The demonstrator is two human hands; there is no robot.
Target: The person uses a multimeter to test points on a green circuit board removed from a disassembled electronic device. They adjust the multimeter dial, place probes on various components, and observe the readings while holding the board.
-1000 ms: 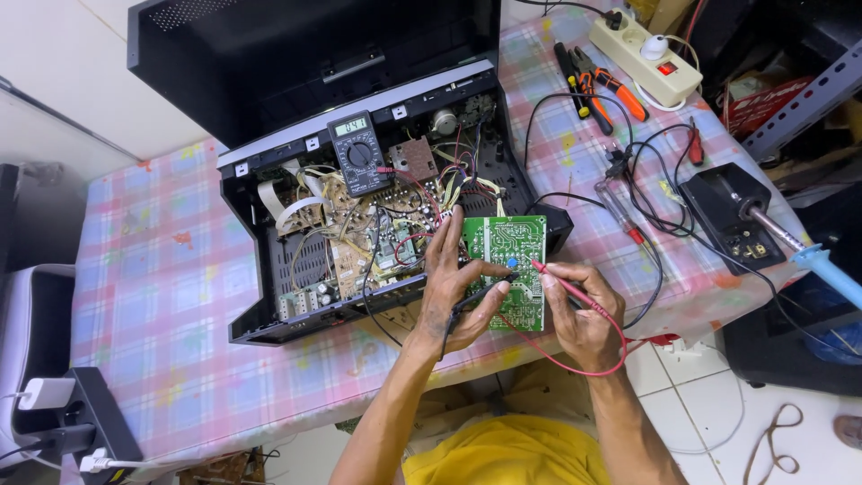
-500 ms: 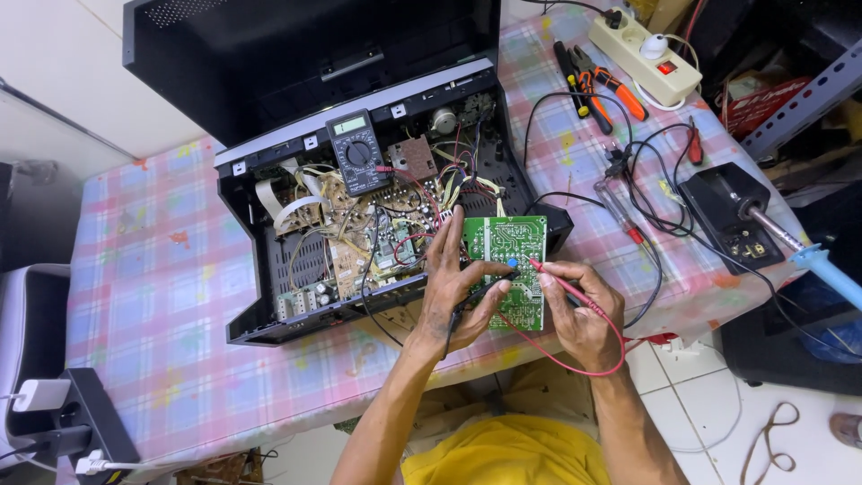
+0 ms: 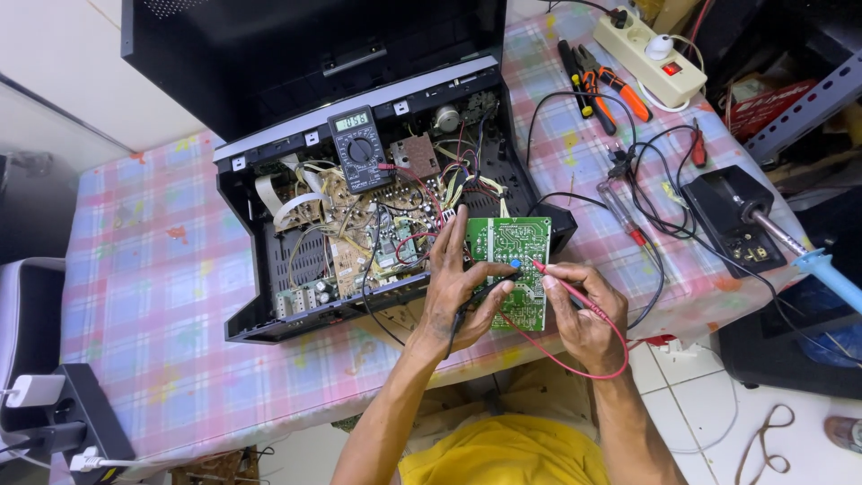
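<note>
A green circuit board [image 3: 508, 260] stands at the front right corner of an opened black electronic chassis [image 3: 269, 305]. My left hand [image 3: 453, 292] grips the board's left edge and holds a black probe against it. My right hand [image 3: 584, 310] pinches a red test probe [image 3: 558, 280] whose tip touches the board near a blue part. A red lead [image 3: 575, 368] loops below my right hand. A dark multimeter [image 3: 359, 160] with a lit display lies on top of the chassis's rear part.
Chassis and tools lie on a table with a pink plaid cloth [image 3: 162, 296]. A power strip [image 3: 651, 61], pliers with orange handles [image 3: 611, 83] and a soldering station [image 3: 736, 224] with a blue iron [image 3: 831, 274] sit at the right. A black lid [image 3: 296, 54] stands open behind.
Both hands stay on the green board with the probes. The view has shifted slightly; nothing else has visibly moved.
</note>
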